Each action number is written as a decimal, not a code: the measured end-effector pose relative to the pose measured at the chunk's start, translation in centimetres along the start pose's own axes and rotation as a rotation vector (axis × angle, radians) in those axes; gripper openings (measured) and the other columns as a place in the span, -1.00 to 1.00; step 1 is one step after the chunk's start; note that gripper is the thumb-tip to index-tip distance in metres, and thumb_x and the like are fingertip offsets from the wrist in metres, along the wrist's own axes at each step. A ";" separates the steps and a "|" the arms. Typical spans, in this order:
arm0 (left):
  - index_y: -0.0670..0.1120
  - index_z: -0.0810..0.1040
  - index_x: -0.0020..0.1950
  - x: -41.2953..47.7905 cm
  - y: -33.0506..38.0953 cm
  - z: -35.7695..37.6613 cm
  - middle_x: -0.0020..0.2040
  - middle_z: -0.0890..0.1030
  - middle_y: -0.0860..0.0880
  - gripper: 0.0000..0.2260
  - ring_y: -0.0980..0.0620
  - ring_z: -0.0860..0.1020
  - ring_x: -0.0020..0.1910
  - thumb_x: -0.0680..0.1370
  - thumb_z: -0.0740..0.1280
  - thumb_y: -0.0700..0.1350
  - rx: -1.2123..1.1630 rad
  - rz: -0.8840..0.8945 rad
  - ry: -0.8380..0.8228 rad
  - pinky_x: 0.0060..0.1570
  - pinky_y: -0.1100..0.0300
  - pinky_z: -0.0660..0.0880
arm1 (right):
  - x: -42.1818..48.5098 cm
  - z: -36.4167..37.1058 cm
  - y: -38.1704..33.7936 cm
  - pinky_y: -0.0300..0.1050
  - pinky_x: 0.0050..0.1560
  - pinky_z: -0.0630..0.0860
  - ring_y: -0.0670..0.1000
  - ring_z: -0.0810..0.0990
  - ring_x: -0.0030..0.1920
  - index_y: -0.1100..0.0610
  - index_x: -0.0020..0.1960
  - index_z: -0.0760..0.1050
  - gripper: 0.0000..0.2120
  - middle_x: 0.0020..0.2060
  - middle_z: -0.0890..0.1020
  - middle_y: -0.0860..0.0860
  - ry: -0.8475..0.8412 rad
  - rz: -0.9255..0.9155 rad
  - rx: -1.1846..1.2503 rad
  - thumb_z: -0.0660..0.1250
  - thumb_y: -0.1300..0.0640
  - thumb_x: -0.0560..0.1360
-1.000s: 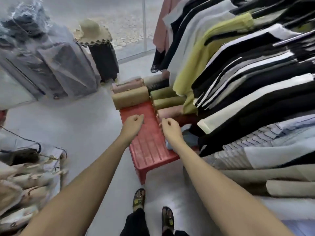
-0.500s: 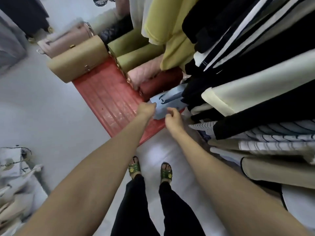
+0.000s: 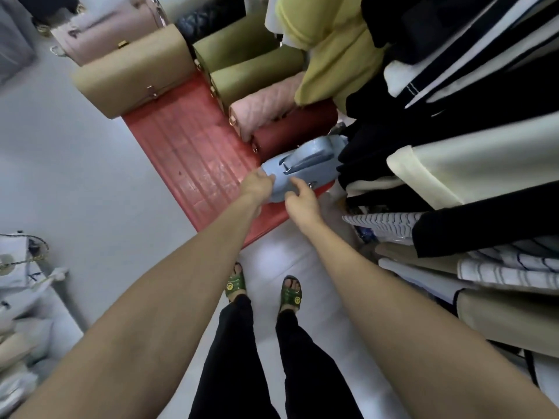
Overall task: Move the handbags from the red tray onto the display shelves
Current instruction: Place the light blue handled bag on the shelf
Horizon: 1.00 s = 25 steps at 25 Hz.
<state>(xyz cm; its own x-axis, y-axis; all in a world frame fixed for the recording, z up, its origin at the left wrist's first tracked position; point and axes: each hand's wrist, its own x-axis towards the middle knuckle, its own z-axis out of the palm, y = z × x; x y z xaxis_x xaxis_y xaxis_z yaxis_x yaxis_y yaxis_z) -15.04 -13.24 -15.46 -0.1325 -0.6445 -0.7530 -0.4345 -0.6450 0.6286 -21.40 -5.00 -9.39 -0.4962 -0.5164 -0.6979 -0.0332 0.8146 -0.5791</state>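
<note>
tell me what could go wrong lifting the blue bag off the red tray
The blue handbag has its far end tucked under the hanging clothes, so lifting may snag or drag them. It lies beside the dark red bag, which might shift. The left hand grips only its near end; it could slip.
</note>
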 end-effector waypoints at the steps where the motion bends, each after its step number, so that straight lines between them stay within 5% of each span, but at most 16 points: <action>1: -0.14 0.49 -0.11 -0.2 -0.6 -1.0 -0.01 0.54 -0.22 -0.86 -0.09 0.52 -0.01 0.65 0.30 -0.18 -0.012 -0.014 0.012 -0.03 0.03 0.48 | -0.2 0.6 0.1 -0.21 0.34 0.28 0.09 0.37 0.51 0.12 0.57 0.30 -0.49 0.51 0.42 0.09 -0.011 -0.007 -0.002 0.13 0.28 0.63; 5: -0.03 0.36 -0.21 -0.8 -3.7 -7.0 -0.03 0.50 -0.15 -0.76 -0.04 0.48 -0.04 0.63 0.31 -0.13 -0.033 -0.034 0.114 0.14 -0.04 0.54 | -1.6 3.6 0.2 -0.11 0.43 0.29 0.10 0.40 0.48 0.11 0.56 0.31 -0.49 0.49 0.43 0.08 -0.081 -0.037 -0.028 0.17 0.24 0.61; 7: -0.05 0.36 -0.20 -1.4 -5.2 -10.4 -0.08 0.46 -0.12 -0.81 -0.04 0.46 -0.14 0.57 0.31 -0.10 -0.072 -0.017 0.206 0.00 -0.03 0.56 | -2.4 4.9 0.0 -0.12 0.44 0.27 0.09 0.37 0.50 0.14 0.56 0.30 -0.49 0.51 0.37 0.08 -0.100 -0.059 -0.043 0.19 0.22 0.62; 12: -0.05 0.33 0.13 -3.2 -7.4 -16.7 0.12 0.48 -0.07 -0.86 -0.04 0.45 0.00 0.61 0.23 -0.12 -0.251 -0.048 0.489 -0.09 0.15 0.45 | -2.7 6.0 -0.2 -0.11 0.49 0.20 0.06 0.30 0.52 0.14 0.57 0.24 -0.45 0.55 0.26 0.06 -0.085 -0.089 -0.034 0.22 0.20 0.60; 15: -0.08 0.31 0.32 -3.5 -8.3 -18.0 0.20 0.47 -0.08 -0.73 -0.03 0.46 0.09 0.62 0.23 -0.14 -0.275 -0.021 0.474 -0.14 0.22 0.39 | -1.7 6.5 -0.7 -0.12 0.45 0.24 0.08 0.32 0.51 0.11 0.58 0.22 -0.43 0.52 0.30 0.08 -0.107 -0.064 -0.061 0.25 0.16 0.60; 19: -0.19 0.36 0.40 -2.9 -10.0 -18.0 0.26 0.50 -0.09 -0.62 0.00 0.46 0.13 0.65 0.26 -0.02 -0.267 -0.013 0.402 0.09 0.15 0.40 | 0.0 7.4 -2.2 -0.11 0.42 0.31 0.09 0.40 0.46 0.10 0.60 0.16 -0.36 0.51 0.34 0.06 -0.152 -0.009 -0.093 0.30 0.11 0.58; 23: -0.18 0.40 0.35 -1.9 -10.6 -18.5 0.19 0.50 -0.02 -0.55 0.03 0.46 0.10 0.64 0.28 0.13 -0.303 -0.026 0.383 0.12 0.13 0.41 | 1.3 9.2 -3.3 0.00 0.30 0.47 0.04 0.56 0.19 0.06 0.36 0.39 -0.66 0.28 0.57 0.02 -0.243 0.067 -0.030 0.29 0.14 0.60; 25: -0.12 0.41 0.26 -1.4 -10.1 -19.1 0.14 0.50 0.00 -0.61 0.04 0.46 0.06 0.63 0.30 0.16 -0.331 -0.034 0.395 0.11 0.12 0.42 | 1.9 10.3 -3.6 0.03 0.27 0.48 0.07 0.59 0.23 0.12 0.31 0.44 -0.70 0.26 0.61 0.06 -0.264 0.060 0.004 0.30 0.11 0.59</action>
<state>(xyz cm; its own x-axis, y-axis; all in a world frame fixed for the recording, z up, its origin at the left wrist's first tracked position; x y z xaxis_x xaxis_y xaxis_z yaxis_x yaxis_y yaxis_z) 6.53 -13.66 -17.11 0.2509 -0.6854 -0.6835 -0.1189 -0.7226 0.6810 -13.24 -11.67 -12.94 -0.2535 -0.5186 -0.8166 -0.0066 0.8451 -0.5346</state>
